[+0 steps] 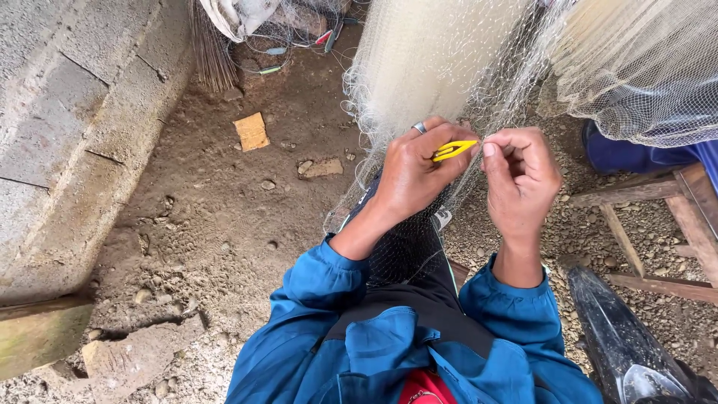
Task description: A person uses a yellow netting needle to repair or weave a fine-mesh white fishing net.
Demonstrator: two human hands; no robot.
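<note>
A pale fishing net (441, 67) hangs in front of me and drapes down over my lap. My left hand (415, 172), with a ring on one finger, is closed around a yellow netting needle (454, 150) whose tip points right. My right hand (520, 179) is just to the right of the needle, its fingertips pinching a strand of the net mesh close to the needle's tip. Both arms wear blue sleeves.
A grey block wall (67, 127) runs along the left. The ground is dirt and gravel, with a yellowish scrap (252, 132) and stones on it. A wooden frame (658, 224) stands at the right, with a black plastic-wrapped object (621, 337) below it. A broom and clutter lie at the top.
</note>
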